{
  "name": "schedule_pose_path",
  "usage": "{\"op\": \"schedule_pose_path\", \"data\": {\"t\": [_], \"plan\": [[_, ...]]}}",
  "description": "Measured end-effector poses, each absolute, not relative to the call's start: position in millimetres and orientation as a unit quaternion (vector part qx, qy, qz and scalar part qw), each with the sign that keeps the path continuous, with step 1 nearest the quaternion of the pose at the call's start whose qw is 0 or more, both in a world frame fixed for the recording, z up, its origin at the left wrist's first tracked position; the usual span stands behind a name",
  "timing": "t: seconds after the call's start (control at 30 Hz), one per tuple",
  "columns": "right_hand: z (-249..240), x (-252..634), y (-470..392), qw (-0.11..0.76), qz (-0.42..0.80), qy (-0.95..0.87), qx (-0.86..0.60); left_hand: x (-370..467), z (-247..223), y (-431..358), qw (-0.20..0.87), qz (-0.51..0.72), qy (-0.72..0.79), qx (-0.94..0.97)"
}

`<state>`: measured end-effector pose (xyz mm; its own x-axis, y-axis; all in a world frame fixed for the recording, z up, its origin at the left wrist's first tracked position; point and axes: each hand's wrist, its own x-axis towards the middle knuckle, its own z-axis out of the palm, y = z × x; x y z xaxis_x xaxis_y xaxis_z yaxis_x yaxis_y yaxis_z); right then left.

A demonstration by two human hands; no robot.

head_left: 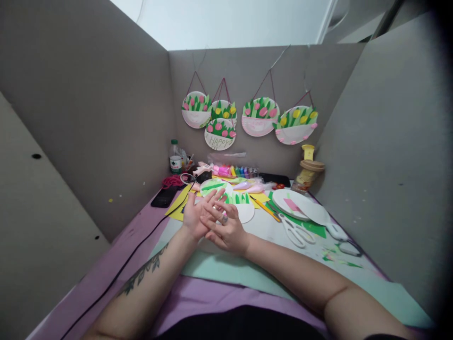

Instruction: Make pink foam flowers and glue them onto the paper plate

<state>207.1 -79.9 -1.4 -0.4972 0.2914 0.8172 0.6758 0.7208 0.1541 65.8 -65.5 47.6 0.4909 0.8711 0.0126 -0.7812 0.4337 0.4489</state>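
A person's left hand (pixel 197 215), palm up and fingers apart, touches the right hand (pixel 230 230), its fingers slightly parted, before a tulip-leaf plate (pixel 246 215) they partly hide on the surface (pixel 198 293). A hanging plate (pixel 219 140) reads "HAPPY"; lettering beneath and the bottle (pixel 175 160) label defy reading.

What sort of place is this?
Probably a small craft workspace: flower-decorated plates hang on the gray partition, while a white plate with green cutouts and white-handled scissors lie on the table.
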Motion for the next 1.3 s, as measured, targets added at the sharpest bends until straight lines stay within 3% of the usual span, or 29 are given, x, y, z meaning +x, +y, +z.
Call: {"op": "schedule_pose_path", "data": {"t": [1.3], "plan": [[-5.3,207.7,-81.7,0.437,-0.255,-0.819,-0.270,67.6,47.5,-65.5,0.832,0.490,0.149,0.215]]}}
